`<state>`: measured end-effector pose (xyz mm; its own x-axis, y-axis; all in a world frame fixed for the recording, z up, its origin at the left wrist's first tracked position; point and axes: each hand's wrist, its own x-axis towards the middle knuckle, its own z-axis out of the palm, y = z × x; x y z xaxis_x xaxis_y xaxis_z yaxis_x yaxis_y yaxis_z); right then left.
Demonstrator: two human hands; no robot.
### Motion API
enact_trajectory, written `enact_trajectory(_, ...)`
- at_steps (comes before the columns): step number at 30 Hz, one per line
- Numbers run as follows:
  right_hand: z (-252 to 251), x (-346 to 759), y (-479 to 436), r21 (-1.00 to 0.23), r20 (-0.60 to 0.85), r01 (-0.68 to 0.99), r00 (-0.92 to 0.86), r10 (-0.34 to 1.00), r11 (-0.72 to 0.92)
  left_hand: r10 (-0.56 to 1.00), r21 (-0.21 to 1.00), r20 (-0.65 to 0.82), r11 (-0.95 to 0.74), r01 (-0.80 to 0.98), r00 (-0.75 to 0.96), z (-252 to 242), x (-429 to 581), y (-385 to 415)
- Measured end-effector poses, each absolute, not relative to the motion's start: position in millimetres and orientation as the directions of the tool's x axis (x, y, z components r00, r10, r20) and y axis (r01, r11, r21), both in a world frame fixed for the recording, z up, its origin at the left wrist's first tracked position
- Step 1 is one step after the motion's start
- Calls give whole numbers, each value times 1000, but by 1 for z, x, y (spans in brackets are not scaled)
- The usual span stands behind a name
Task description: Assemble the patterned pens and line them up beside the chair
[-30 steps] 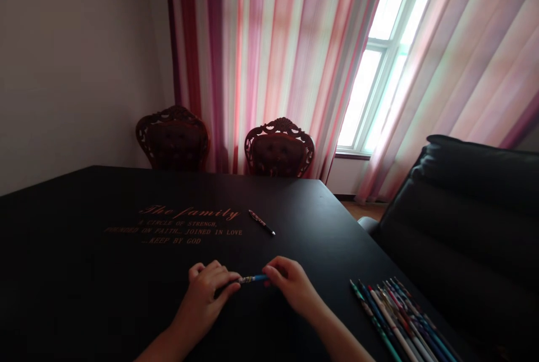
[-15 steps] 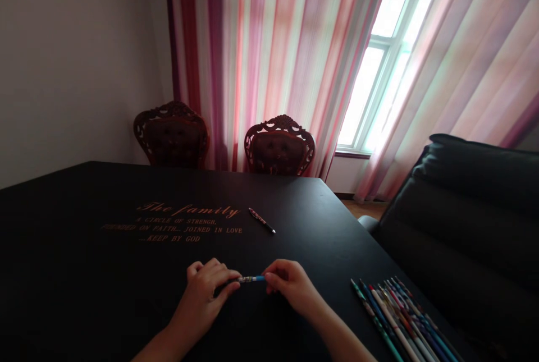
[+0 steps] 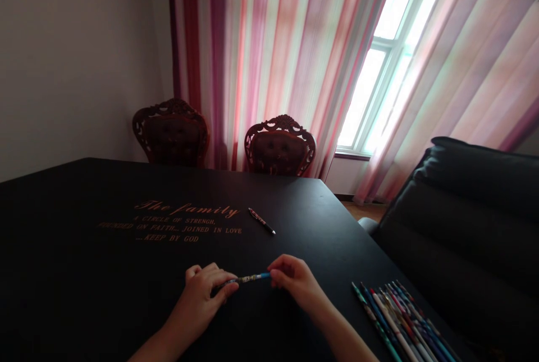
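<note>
A slim patterned pen [image 3: 247, 279] with a blue right end is held between my two hands, low over the black table [image 3: 105, 294]. My left hand [image 3: 206, 292] pinches its left part between thumb and fingers. The blue end is between the thumb and fingers of my right hand [image 3: 295, 283]. Beyond the hands, a dark pen [image 3: 261, 221] with a reddish pattern lies slanted on the table, touched by neither hand.
Several pens and pencils [image 3: 400, 317] lie side by side at the table's right edge. Two carved chairs [image 3: 172, 132] stand behind the far edge. A black leather seat [image 3: 463, 227] is at the right, with curtains [image 3: 278, 42] and a window behind.
My right hand has shifted slightly right and up. More of the patterned pen shows between my hands, and its right end is tilted up a little.
</note>
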<state>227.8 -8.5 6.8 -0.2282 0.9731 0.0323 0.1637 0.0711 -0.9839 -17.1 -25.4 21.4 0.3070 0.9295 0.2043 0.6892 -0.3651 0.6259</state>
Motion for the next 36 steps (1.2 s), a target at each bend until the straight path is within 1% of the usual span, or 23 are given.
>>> enact_trajectory(2, 5, 228, -9, -985, 31, 160, -228, 973, 69, 930, 615, 199, -364, 699, 309, 20, -18, -25)
enact_trajectory(5, 4, 230, -7, -983, -41, 182, -252, 967, 6, 921, 593, 212, -387, 706, 327, 17, -21, -22)
enact_trajectory(7, 5, 235, -4, -981, -10, 193, -217, 976, 32, 910, 567, 250, -414, 712, 330, 15, -26, -19)
enact_trajectory(10, 6, 250, 4, -966, 68, 241, -94, 993, 89, 878, 473, 364, -461, 751, 310, 15, -34, -14)
enact_trajectory(13, 5, 265, 11, -944, 133, 305, -3, 991, 128, 818, 336, 451, -526, 781, 357, 19, -38, -14)
enact_trajectory(16, 6, 269, 11, -940, 156, 311, 22, 987, 142, 778, 240, 475, -565, 789, 412, 25, -36, -17)
enact_trajectory(19, 12, 261, 5, -946, 166, 279, -19, 986, 164, 779, 200, 455, -561, 803, 431, 25, -33, -19)
enact_trajectory(21, 16, 253, -1, -952, 172, 243, -76, 982, 185, 804, 221, 435, -532, 817, 406, 21, -33, -18)
enact_trajectory(25, 19, 238, -12, -965, 141, 191, -209, 968, 181, 855, 335, 380, -483, 809, 354, 8, -32, -15)
enact_trajectory(28, 15, 228, -17, -971, 99, 183, -265, 959, 151, 836, 391, 356, -539, 746, 418, 7, -28, -18)
enact_trajectory(31, 12, 222, -18, -981, 74, 149, -298, 952, 123, 809, 408, 325, -587, 700, 489, 13, -23, -22)
enact_trajectory(33, 14, 224, -17, -983, 87, 133, -279, 956, 128, 815, 415, 301, -580, 701, 495, 16, -21, -23)
enact_trajectory(34, 15, 226, -15, -981, 105, 136, -240, 965, 140, 823, 423, 292, -569, 705, 488, 17, -21, -23)
enact_trajectory(36, 18, 233, -11, -975, 150, 148, -106, 983, 165, 838, 441, 279, -546, 712, 470, 16, -22, -22)
